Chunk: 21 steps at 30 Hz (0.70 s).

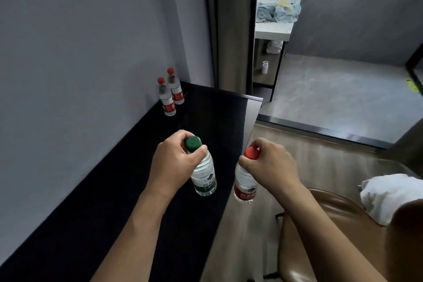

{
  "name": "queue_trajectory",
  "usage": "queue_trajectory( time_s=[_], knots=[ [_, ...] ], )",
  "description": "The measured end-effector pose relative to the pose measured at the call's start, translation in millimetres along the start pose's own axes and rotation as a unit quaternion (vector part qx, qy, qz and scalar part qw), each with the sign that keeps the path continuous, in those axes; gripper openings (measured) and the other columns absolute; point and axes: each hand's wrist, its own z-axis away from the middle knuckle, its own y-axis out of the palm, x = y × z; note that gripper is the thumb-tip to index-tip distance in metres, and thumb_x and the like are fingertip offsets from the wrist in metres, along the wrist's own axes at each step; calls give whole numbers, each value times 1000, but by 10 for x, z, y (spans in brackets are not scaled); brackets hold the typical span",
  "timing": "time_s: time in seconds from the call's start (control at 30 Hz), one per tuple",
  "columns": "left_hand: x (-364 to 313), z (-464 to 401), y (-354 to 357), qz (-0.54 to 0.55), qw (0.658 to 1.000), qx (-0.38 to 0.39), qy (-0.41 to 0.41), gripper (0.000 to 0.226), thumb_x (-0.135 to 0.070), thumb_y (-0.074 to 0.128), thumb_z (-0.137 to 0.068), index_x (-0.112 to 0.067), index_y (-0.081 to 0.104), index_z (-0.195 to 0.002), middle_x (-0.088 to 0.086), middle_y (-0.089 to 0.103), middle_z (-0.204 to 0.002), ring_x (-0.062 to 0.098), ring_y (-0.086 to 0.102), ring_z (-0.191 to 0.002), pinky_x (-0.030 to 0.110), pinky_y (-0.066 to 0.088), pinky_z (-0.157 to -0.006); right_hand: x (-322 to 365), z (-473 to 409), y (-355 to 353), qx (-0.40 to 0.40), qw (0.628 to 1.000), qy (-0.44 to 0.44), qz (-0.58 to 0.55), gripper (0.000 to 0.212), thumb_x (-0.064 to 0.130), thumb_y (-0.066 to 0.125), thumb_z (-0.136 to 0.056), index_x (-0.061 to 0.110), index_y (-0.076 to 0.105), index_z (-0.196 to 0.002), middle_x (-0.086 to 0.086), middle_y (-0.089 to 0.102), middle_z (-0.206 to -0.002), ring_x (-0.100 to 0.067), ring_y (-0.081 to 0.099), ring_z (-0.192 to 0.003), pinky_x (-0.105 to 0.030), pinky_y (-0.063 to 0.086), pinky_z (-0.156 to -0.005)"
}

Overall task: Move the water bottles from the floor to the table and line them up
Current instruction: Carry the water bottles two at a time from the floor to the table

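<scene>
My left hand (174, 162) grips a green-capped water bottle (203, 178) by its neck, above the black table (114, 201). A red-capped water bottle (245, 184) hangs from my right hand (270, 165), which holds it by the neck just past the table's right edge, over the floor. Two more red-capped bottles stand upright against the wall at the table's far end, one (167, 98) in front of the other (175, 87), close together.
A brown leather chair (332, 236) with a white cloth (393, 197) on it sits at the lower right. A grey wall runs along the table's left side. A curtain hangs beyond the table, and a tiled room with a white counter lies further back.
</scene>
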Motion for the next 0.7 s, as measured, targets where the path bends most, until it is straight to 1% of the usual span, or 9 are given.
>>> queue_trajectory(
  time_s=[0.07, 0.17, 0.23, 0.33, 0.47, 0.53, 0.63, 0.7],
  knots=[
    [35, -189, 42, -5, 1000, -10, -2, 15, -42, 74, -76, -35, 62, -79, -18, 66, -76, 5, 63, -67, 12, 48, -54, 24, -256, 74, 10, 1000, -9, -2, 26, 49, 60, -66, 30, 59, -83, 10, 62, -76, -17, 58, -72, -29, 43, -61],
    [109, -492, 92, -20, 1000, -11, -16, 15, -44, 73, -76, -35, 61, -79, -16, 65, -74, 5, 63, -65, 15, 48, -53, 53, -600, 195, 18, 1000, -7, -3, 24, 48, 60, -66, 30, 57, -82, 10, 60, -73, -18, 57, -71, -28, 40, -61],
    [165, -683, 108, -29, 999, -17, -16, 16, -44, 73, -76, -34, 61, -79, -16, 64, -73, 4, 61, -64, 16, 46, -54, 95, -804, 283, 26, 1000, -11, -1, 24, 47, 60, -67, 30, 57, -83, 10, 60, -75, -18, 58, -72, -29, 42, -61],
    [280, -942, 74, -41, 999, -11, -6, 16, -44, 73, -77, -34, 61, -80, -19, 63, -73, 2, 59, -62, 12, 41, -51, 216, -1060, 399, 33, 999, -14, 6, 23, 47, 59, -67, 31, 59, -84, 10, 62, -77, -16, 59, -75, -30, 47, -63],
    [441, -1275, -15, -20, 999, -26, -17, 16, -41, 75, -78, -33, 62, -79, -14, 62, -68, 0, 57, -58, 14, 40, -53, 390, -1427, 530, 31, 998, -43, 21, 23, 49, 59, -68, 32, 58, -82, 10, 60, -76, -17, 58, -75, -30, 44, -63],
    [495, -1407, -20, -22, 999, -38, -25, 16, -41, 75, -78, -32, 62, -80, -12, 61, -65, 0, 57, -59, 13, 39, -53, 476, -1605, 587, 39, 997, -58, 22, 23, 50, 60, -68, 33, 57, -82, 11, 59, -75, -16, 57, -74, -30, 44, -63],
    [576, -1567, -3, -30, 998, -44, -34, 15, -40, 74, -78, -32, 62, -81, -11, 62, -66, 1, 59, -62, 13, 41, -54, 588, -1859, 702, 48, 996, -67, 26, 24, 50, 60, -68, 33, 58, -84, 13, 58, -75, -14, 56, -72, -28, 41, -60],
    [650, -1680, -9, -38, 997, -45, -41, 15, -41, 73, -78, -32, 61, -81, -11, 63, -67, 1, 60, -64, 13, 41, -54, 673, -2037, 809, 63, 995, -77, 23, 24, 49, 60, -68, 32, 59, -86, 12, 60, -77, -15, 57, -73, -29, 44, -62]
  ],
)
